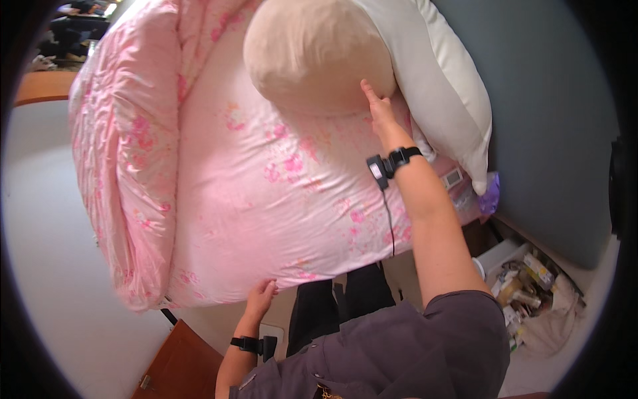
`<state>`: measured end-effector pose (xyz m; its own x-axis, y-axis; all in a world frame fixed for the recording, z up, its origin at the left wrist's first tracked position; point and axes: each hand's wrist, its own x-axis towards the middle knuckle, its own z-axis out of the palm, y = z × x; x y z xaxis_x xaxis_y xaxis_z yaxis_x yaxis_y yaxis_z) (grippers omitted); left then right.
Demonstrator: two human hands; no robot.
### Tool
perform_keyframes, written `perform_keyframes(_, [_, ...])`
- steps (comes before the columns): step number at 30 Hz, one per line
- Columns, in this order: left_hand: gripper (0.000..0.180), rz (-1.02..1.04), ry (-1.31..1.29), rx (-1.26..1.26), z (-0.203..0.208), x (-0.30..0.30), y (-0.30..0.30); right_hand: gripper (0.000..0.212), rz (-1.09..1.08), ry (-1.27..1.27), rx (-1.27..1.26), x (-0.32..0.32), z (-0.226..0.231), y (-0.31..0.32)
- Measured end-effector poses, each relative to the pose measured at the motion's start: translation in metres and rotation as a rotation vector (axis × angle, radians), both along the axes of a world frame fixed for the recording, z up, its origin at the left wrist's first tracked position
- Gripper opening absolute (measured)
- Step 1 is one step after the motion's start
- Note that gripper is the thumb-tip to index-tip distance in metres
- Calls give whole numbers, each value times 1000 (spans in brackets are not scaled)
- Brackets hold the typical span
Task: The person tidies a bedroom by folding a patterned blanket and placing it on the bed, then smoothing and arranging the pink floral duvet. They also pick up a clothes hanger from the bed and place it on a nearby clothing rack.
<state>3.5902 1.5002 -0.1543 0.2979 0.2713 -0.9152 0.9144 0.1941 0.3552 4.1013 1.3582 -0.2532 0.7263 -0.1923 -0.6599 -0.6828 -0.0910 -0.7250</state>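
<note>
The right hand (381, 112) touches a round cushion (316, 56), the left hand (262, 296) is beside a floral bedsheet (239, 206); I cannot tell their grip.

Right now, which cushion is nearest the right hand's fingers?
The round beige cushion: the right hand overlaps its lower right edge in view; the long white cushion lies farther right.

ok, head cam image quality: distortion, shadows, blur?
Head view: black fisheye rim at both sides, bed edge visibly bowed; soft shading under the beige cushion on the pink sheet; left hand and right hand both readable; upper-left clutter too small and dark to make out.
</note>
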Motion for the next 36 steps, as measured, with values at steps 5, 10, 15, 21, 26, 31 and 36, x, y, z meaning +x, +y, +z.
perform_keyframes(5, [27, 29, 13, 48, 20, -19, -5, 52, -83, 25, 504, 41, -1, 36])
perform_keyframes(10, [30, 137, 1, 34, 36, -12, 2, 27, 92, -135, 424, 30, 58, 57])
perform_keyframes(15, [54, 626, -175, -227, 75, 46, -2, 37, 502, -231, 953, -90, 216, 26])
perform_keyframes(21, [52, 745, -580, -668, 108, 119, -43, 41, 1124, -184, 1061, -173, 319, -67])
perform_keyframes(26, [52, 605, -693, -824, 124, 168, -108, 29, 1368, -396, 944, -177, 351, -135])
perform_keyframes(31, [51, 428, -760, -760, 162, 268, -131, 30, 1235, -878, 751, -176, 376, -223])
perform_keyframes(36, [52, -3, -868, -453, 191, 336, -139, 41, 640, -860, 384, -188, 338, -289])
